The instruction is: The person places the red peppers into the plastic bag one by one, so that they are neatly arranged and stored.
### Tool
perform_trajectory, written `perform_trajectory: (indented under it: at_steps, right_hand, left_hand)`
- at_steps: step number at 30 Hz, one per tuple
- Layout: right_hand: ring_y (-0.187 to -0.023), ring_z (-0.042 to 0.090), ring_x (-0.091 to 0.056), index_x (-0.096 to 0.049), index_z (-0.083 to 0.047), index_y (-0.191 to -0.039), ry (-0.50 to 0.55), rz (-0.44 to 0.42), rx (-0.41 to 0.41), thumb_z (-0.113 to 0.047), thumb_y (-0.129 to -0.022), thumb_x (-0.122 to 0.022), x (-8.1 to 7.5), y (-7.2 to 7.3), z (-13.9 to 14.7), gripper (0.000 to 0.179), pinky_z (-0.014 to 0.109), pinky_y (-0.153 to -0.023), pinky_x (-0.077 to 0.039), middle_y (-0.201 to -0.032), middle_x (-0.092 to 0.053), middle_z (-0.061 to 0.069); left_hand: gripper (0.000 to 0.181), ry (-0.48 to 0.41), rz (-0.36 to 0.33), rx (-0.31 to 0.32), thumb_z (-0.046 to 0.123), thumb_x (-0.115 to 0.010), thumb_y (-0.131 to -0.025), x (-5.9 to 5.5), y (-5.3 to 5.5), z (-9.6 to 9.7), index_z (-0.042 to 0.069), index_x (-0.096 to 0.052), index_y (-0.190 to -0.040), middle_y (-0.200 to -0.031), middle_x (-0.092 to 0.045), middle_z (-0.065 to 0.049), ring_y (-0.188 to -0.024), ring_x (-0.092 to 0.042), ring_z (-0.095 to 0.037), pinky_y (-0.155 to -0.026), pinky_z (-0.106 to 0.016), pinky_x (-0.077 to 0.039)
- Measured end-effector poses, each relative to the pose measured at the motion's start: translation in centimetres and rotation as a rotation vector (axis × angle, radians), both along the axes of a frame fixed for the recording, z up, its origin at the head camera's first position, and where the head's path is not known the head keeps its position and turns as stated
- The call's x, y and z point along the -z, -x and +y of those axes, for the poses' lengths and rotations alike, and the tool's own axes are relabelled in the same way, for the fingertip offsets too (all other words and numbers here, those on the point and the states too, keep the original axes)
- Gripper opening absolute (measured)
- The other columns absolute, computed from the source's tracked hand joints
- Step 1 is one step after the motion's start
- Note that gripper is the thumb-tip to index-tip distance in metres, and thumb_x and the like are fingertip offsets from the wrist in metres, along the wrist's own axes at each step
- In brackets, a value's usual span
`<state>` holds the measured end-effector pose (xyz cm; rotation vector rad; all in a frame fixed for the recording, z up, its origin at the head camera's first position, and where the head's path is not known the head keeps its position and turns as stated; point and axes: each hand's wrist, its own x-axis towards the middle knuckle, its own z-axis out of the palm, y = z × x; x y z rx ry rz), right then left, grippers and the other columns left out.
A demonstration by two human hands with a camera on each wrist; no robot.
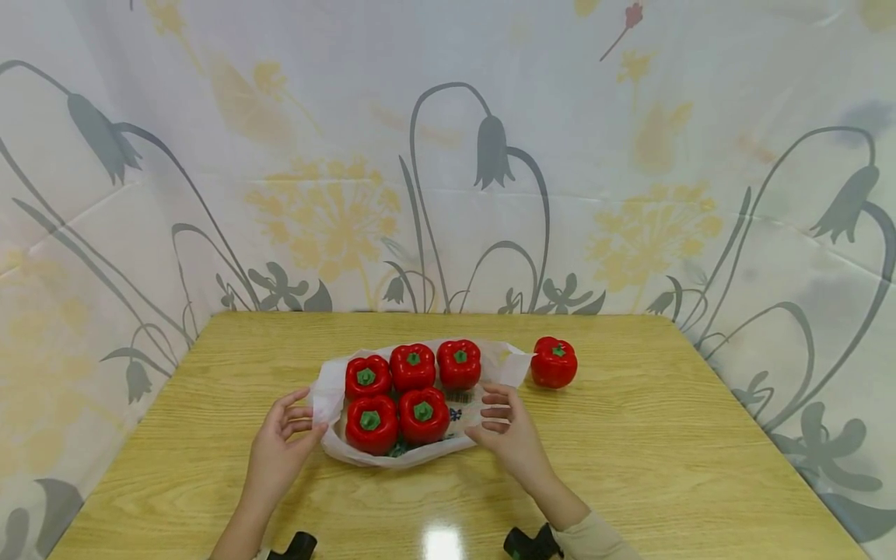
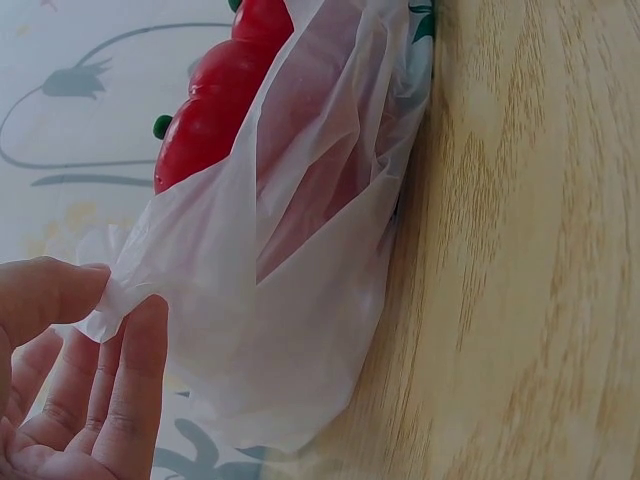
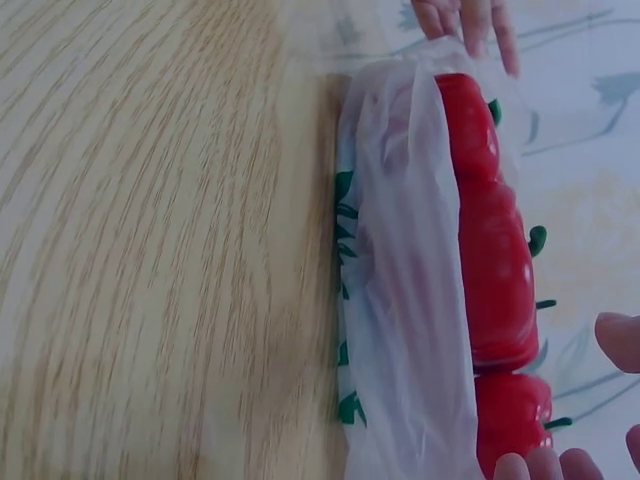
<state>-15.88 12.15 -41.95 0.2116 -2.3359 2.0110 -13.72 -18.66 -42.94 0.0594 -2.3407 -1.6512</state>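
A white translucent plastic bag [image 1: 329, 400] lies spread open on the table, with several red bell peppers [image 1: 371, 424] standing in it, green stems up. My left hand [image 1: 283, 439] is at the bag's left end. In the left wrist view, the thumb and index finger of that hand [image 2: 100, 390] pinch the gathered plastic edge. At the bag's right side is my right hand [image 1: 514, 439], its fingers loosely bent and apart from the thumb. The right wrist view shows no plastic between that hand's thumb [image 3: 620, 340] and fingertips [image 3: 545, 465].
One more red bell pepper [image 1: 554, 363] sits outside the bag, close to its back right corner. Beneath everything is a wood-grain table [image 1: 665, 435]. A flower-patterned cloth [image 1: 448, 155] hangs behind the table and along both sides.
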Motion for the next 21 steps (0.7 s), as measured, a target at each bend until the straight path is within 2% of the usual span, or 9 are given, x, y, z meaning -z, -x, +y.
perform_trajectory:
  at_steps: [10,21]
  right_hand:
    - [-0.104,0.036,-0.05,-0.043,0.0,-0.125,-0.038,-0.044,0.061,0.004,-0.078,-0.071,-0.1,0.1,1.4,0.055,0.043,-0.088,-0.047,-0.119,-0.048,0.022]
    - [-0.101,0.031,-0.052,-0.044,-0.001,-0.125,-0.064,-0.038,0.098,0.002,-0.077,-0.073,-0.1,0.1,2.5,0.056,0.041,-0.087,-0.048,-0.116,-0.05,0.019]
  left_hand:
    - [0.055,0.004,-0.012,0.007,-0.001,-0.068,-0.082,0.0,-0.1,0.0,0.005,-0.045,-0.132,-0.107,-0.058,-0.016,-0.084,-0.056,-0.002,-0.068,-0.018,-0.05]
    - [0.055,-0.001,-0.015,0.002,-0.002,-0.068,-0.082,0.0,-0.1,0.0,0.005,-0.045,-0.131,-0.106,-0.058,-0.016,-0.084,-0.056,-0.002,-0.068,-0.019,-0.05]
